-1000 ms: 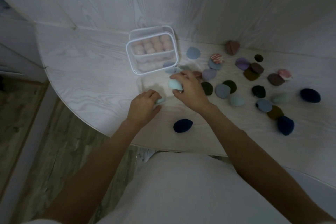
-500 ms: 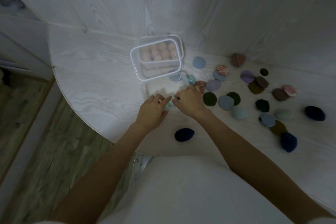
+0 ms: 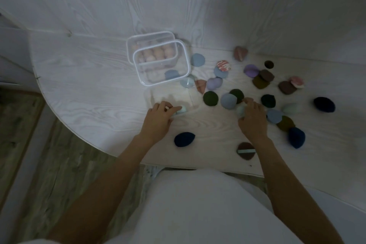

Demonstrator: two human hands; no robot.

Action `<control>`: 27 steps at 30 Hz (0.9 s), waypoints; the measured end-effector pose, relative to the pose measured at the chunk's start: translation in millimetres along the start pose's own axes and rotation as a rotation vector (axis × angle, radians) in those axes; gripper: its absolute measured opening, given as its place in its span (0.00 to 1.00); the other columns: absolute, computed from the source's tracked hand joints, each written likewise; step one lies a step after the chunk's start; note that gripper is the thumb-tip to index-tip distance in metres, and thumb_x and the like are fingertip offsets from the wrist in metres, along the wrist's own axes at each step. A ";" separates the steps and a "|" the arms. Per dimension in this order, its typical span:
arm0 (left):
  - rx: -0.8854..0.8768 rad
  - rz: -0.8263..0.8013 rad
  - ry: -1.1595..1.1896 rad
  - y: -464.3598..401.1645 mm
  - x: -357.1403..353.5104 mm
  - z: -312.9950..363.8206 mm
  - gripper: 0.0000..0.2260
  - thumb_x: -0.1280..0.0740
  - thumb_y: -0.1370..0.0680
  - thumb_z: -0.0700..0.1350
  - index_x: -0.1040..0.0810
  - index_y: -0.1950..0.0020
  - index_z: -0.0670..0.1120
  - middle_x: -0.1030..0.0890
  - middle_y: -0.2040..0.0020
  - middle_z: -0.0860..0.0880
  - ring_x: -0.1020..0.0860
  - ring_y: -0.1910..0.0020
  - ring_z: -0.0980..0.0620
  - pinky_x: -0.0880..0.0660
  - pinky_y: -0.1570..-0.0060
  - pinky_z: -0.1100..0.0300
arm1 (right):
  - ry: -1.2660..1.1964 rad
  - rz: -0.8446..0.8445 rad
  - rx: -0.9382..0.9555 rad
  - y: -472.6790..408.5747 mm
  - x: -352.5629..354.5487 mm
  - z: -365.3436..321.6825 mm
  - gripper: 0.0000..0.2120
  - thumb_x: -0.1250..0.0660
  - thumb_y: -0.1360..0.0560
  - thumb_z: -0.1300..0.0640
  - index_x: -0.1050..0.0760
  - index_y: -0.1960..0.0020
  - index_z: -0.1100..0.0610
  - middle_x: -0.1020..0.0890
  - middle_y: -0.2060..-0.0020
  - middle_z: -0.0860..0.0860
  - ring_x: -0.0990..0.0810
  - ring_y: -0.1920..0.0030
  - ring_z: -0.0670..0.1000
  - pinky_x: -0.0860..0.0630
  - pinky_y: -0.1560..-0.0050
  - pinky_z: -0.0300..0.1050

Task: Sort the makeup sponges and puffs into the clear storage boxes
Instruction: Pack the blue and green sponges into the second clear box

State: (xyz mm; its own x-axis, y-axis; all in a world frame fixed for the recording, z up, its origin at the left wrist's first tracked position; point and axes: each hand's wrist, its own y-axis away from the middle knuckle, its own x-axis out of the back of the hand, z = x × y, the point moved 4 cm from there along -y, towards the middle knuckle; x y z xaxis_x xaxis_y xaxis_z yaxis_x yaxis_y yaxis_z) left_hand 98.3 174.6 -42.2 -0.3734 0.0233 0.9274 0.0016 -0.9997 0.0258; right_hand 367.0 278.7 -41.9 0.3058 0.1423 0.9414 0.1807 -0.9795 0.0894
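Observation:
My left hand (image 3: 158,119) pinches a light teal sponge (image 3: 181,109) at the near edge of a faint, low clear box (image 3: 149,97) on the white table. My right hand (image 3: 252,120) is among the loose puffs to the right, its fingers curled round a pale teal sponge (image 3: 240,110). Behind them stand stacked clear storage boxes (image 3: 185,59) holding pink sponges (image 3: 156,54) and a blue puff (image 3: 171,74). Several puffs in blue, green, purple, brown and navy lie scattered to the right, among them a grey-blue puff (image 3: 227,101) and a dark green puff (image 3: 210,98).
A navy sponge (image 3: 184,139) and a brown puff with a teal strap (image 3: 246,151) lie near the table's front edge. The white wood-grain wall (image 3: 178,6) rises just behind the boxes. The table edge curves away on the left above the wooden floor (image 3: 39,164).
My right hand has moved right, away from the left hand, into the puffs, and now holds a pale teal sponge. My left hand stays by the low clear box with its sponge.

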 end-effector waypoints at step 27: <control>0.132 0.140 -0.048 -3.8 1.2 12.0 0.14 0.24 0.33 0.47 0.19 0.49 0.49 0.18 0.54 0.49 0.20 0.55 0.44 0.27 0.62 0.53 | 0.442 -0.359 0.753 -32.4 -23.9 -162.0 0.06 0.38 0.25 0.62 0.22 0.52 0.60 0.19 0.55 0.56 0.22 0.52 0.56 0.33 0.58 0.45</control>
State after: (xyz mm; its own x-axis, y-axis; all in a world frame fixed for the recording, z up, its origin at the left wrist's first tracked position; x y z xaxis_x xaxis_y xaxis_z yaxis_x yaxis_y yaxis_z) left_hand 109.0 178.5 -36.7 -0.3168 -0.1118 0.9419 0.1731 -0.9832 -0.0585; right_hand 202.4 283.9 -14.6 -0.2395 0.1991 0.9503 0.7991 -0.5155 0.3094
